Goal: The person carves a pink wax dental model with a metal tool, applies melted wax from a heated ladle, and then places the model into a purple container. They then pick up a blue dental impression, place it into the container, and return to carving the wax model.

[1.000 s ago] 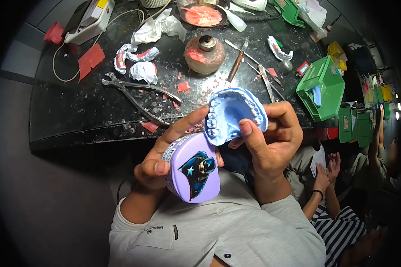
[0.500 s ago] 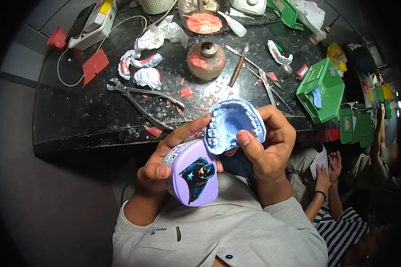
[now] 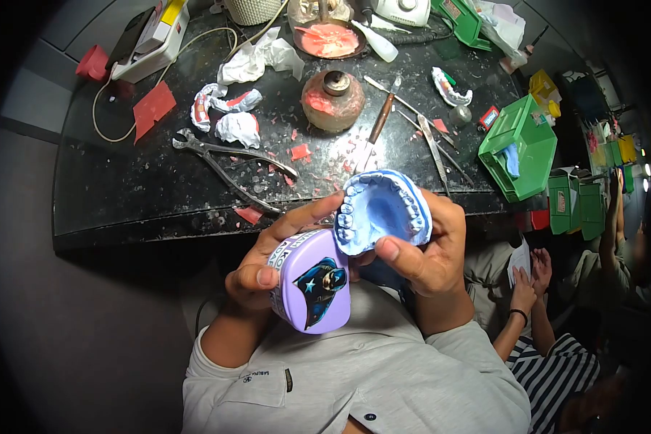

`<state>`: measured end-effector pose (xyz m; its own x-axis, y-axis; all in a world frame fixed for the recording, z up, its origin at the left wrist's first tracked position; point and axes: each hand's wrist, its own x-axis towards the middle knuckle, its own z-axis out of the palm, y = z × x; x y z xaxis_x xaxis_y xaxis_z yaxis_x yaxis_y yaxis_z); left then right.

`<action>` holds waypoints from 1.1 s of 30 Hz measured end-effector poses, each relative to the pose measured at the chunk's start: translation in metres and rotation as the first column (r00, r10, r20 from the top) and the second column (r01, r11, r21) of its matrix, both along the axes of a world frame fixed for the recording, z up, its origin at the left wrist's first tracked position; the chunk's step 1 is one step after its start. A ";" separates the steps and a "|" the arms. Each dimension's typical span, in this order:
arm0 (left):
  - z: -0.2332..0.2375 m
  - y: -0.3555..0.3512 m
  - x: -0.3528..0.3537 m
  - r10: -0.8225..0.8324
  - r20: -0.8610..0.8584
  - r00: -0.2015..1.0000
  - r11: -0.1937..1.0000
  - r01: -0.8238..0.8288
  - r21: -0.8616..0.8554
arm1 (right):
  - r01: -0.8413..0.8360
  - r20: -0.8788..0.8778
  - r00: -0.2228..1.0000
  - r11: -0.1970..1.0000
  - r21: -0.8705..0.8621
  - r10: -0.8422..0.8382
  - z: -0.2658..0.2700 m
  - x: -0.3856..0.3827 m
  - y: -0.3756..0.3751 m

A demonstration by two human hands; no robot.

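My left hand is closed around a purple plastic case, which bears a caped-figure sticker and lettering on its side. Its index fingertip reaches the near-left edge of a blue dental cast. That cast shows a full arch of teeth and a hollow palate, teeth side toward me. My right hand grips the cast from the right, with the thumb on its lower rim and the fingers behind. Case and cast meet or overlap in front of my chest; the fingers behind them are partly hidden.
On the black bench lie pliers, a wax knife, tweezers, a spirit burner, pink wax sheet and white-wrapped pieces. A green bin stands right. Another person's hands hold paper.
The blue cast has tilted slightly and dropped a little. My right thumb has slid down from the palate to the lower rim. My left hand still holds the case.
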<state>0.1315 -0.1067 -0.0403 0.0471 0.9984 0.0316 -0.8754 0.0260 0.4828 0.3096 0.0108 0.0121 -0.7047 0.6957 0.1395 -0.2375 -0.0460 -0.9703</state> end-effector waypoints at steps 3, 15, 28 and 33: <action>-0.008 -0.001 -0.006 -0.052 0.013 0.999 0.998 0.051 0.031 | -0.040 -0.045 0.998 0.995 0.090 0.044 -0.004 -0.001 0.004; -0.001 0.000 -0.002 -0.033 0.067 0.997 0.999 0.033 0.003 | -0.063 0.015 0.998 0.998 0.018 0.062 -0.007 0.002 0.005; -0.001 -0.001 -0.002 -0.052 0.027 0.998 0.999 0.052 0.012 | -0.108 0.004 0.994 0.987 -0.120 0.109 -0.006 0.004 0.004; -0.003 -0.002 -0.002 -0.050 0.030 0.998 0.998 0.049 0.028 | -0.150 -0.052 0.988 0.976 -0.155 0.144 -0.007 0.005 0.004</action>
